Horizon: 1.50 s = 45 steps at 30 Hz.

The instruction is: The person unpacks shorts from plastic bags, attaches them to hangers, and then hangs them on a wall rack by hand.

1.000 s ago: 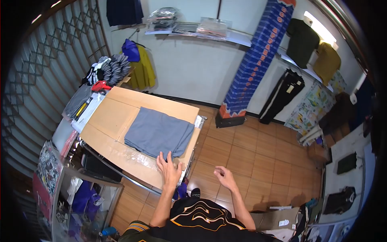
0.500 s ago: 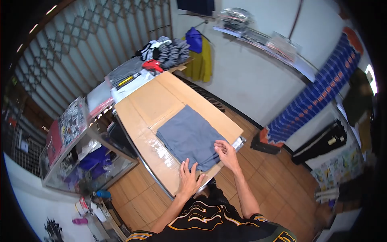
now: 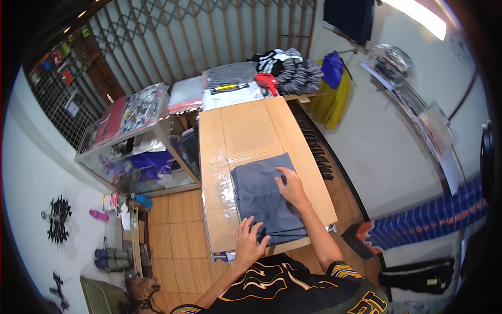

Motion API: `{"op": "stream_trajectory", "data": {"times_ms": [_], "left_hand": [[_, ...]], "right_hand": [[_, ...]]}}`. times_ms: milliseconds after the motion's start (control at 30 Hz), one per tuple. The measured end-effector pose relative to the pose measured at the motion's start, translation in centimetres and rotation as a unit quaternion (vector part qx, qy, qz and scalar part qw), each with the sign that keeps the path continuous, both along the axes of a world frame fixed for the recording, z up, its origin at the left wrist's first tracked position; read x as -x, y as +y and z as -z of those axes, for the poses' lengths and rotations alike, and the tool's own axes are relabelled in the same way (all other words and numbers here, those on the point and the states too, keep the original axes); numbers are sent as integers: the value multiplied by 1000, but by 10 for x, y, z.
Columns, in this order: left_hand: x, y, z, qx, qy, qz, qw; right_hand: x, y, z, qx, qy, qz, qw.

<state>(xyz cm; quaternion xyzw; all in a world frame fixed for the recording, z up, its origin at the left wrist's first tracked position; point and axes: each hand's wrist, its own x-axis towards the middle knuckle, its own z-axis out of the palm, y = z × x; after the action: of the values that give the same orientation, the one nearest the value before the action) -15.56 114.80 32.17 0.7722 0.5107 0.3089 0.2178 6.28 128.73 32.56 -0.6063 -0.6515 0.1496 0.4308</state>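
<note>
Both hands (image 3: 250, 243) (image 3: 292, 190), part-open and gripping nothing, are at the folded grey cloth (image 3: 261, 201); yellow shirt lettering (image 3: 370, 304) is unclear.

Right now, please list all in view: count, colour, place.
Folded cloth: one, grey, on cardboard
Cardboard: one top, tan, centre
Cutter: one, yellow-black, beyond cardboard
Gun-shaped tool: one, red, beside cutter
Knitted pile: uncounted, grey-black, far end
Gate: one, brown, background
Cabinet: one, glass, left
Bottle: one, blue, below cabinet
Hanging garment: one, yellow-green, right wall
Packets: several, clear, right shelf
Column: one, blue-orange, right
Trousers: one, black, lower right
Smaller items: unclear
Left hand: one, bare, cloth's near-left corner
Right hand: one, bare, cloth's right side
</note>
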Motion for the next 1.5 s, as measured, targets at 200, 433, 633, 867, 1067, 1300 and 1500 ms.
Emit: {"op": "stream_trajectory", "data": {"times_ms": [200,433,633,867,1067,1300,1500], "left_hand": [[-29,-14,3,127,-50,43,990],[-32,2,13,151,22,-72,986],[-19,77,30,60,101,-171,978],[-4,183,57,-45,74,-118,989],[-10,237,53,-48,-28,-134,989],[-14,280,52,76,-86,-282,952],[-2,306,61,174,-28,-262,949]], "right_hand": [[-7,52,31,-28,-83,-127,988],[-20,44,49,-3,-177,-80,981],[-24,11,42,40,-228,42,972],[-9,-46,40,82,-215,52,972],[2,-64,38,101,-235,25,966],[4,-62,43,89,-238,26,967],[7,-60,41,90,-233,32,968]]}}
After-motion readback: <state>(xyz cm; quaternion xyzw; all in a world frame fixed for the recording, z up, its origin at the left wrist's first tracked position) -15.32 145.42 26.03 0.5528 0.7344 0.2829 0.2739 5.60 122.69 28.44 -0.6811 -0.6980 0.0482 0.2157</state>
